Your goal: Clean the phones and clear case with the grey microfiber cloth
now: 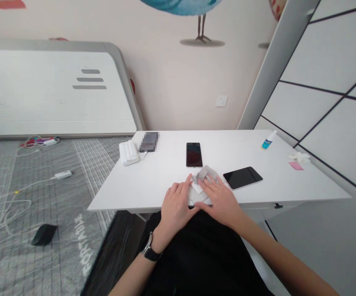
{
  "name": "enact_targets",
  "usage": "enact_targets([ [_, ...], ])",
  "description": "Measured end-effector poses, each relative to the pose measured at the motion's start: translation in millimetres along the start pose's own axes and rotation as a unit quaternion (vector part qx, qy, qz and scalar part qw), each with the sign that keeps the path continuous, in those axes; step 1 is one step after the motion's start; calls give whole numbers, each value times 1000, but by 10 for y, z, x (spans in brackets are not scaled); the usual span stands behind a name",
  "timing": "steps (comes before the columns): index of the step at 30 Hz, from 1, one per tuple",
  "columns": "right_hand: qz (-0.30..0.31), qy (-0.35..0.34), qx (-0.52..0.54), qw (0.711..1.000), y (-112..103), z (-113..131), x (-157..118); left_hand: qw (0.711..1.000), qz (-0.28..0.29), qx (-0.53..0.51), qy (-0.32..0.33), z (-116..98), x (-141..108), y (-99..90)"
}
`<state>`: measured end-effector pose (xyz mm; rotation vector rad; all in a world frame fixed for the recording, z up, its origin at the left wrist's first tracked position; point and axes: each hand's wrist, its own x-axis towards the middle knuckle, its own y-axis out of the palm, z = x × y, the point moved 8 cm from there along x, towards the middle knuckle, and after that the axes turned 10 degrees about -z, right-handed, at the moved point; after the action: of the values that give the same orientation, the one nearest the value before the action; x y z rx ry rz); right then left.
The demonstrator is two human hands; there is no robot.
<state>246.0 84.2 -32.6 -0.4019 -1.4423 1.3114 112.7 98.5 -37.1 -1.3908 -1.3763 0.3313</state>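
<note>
At the front edge of the white desk, a flat pale object (200, 198), partly covered by my hands, lies between them; its kind cannot be made out. My left hand (178, 205) holds it along the left side, thumb at the near edge and forefinger stretched up its side. A crumpled grey cloth (207, 170) rests on its far part. My right hand (221, 199) presses the cloth with its fingers, and its thumb reaches the near edge. Just beyond lies a dark-screened smartphone (194, 155). A black-screened tablet or large phone (243, 177) lies to the right.
On the desk (162, 181), a white power-bank-like block (129, 153) and a blurred dark device (149, 142) sit at left. A small spray bottle (268, 140), white tissue (300, 158) and pink slip (295, 165) are at right. White cables and a plug (63, 175) lie on the bed.
</note>
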Motion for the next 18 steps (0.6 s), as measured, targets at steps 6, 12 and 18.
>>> enact_targets([
  [6,22,-36,62,997,-127,50,-239,1000,-6,9,7,-4,4,3],
  [12,-20,6,15,1000,-61,-62,-102,1000,-10,12,11,1,17,-8],
  [18,24,-52,68,996,-38,29,-102,1000,-8,15,10,-1,29,-10],
])
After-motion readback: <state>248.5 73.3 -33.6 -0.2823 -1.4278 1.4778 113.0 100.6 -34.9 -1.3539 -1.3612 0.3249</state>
